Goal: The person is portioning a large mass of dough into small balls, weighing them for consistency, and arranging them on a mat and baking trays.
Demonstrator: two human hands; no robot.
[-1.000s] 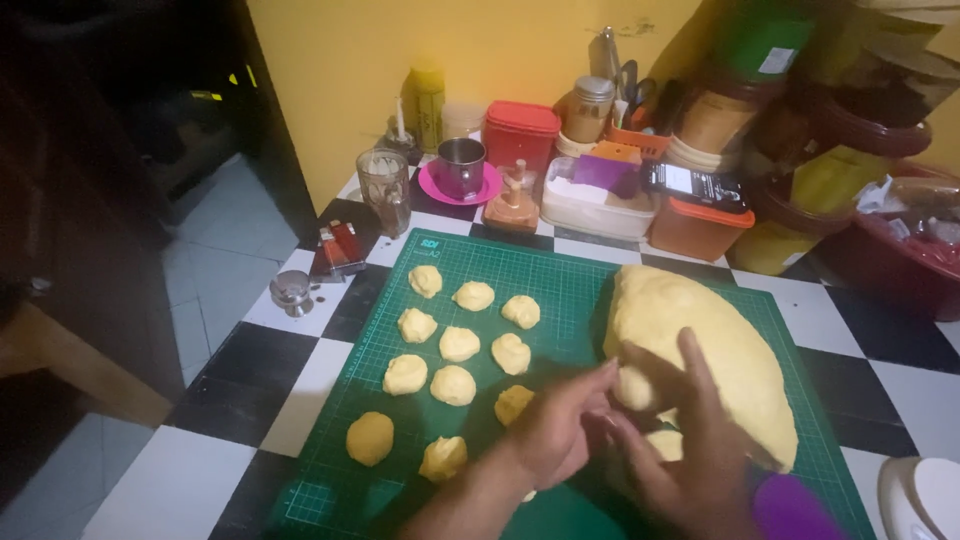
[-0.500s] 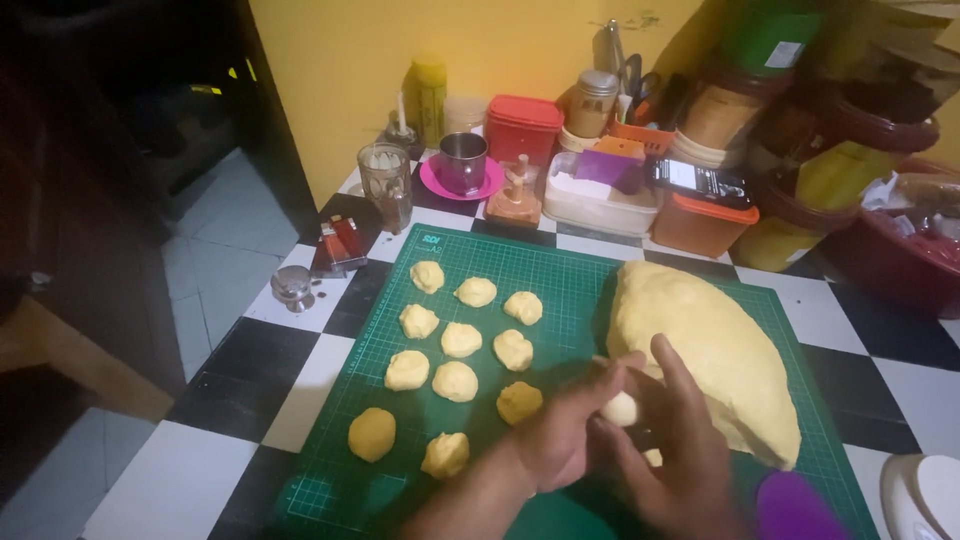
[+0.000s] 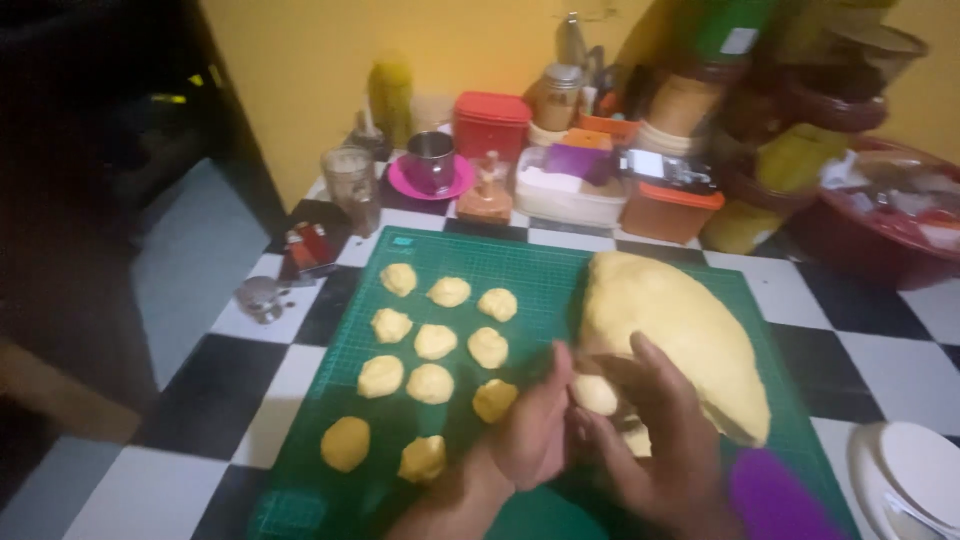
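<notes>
Your left hand (image 3: 535, 425) and right hand (image 3: 655, 435) meet at the near edge of the green cutting mat (image 3: 530, 270), and between them they pinch a small pale-yellow lump of dough (image 3: 596, 394). Your left fingers curl around the lump's left side; your right fingers wrap it from the right and from below, so both hands are closed on it. The lump sits just beside the near left end of the large oval mound of yellow dough (image 3: 675, 335), which lies on the right half of the mat; whether the lump is fully parted from the mound you cannot tell from this view.

On the left half of the mat lie the small flattened dough pieces (image 3: 435, 342), set in rough rows of three from the far side to the near side, each apart from its neighbours. The nearest ones rest just left of your left wrist.

A purple flat tool (image 3: 775, 495) lies at the near right corner of the mat, just beside your right hand. To its right, a white lidded container (image 3: 915, 480) stands on the black-and-white chequered tabletop (image 3: 890, 370). Along the far edge, against the yellow wall, stand a metal cup on a pink saucer (image 3: 432, 165), a red lidded box (image 3: 491, 122) and an orange tub (image 3: 668, 205).
</notes>
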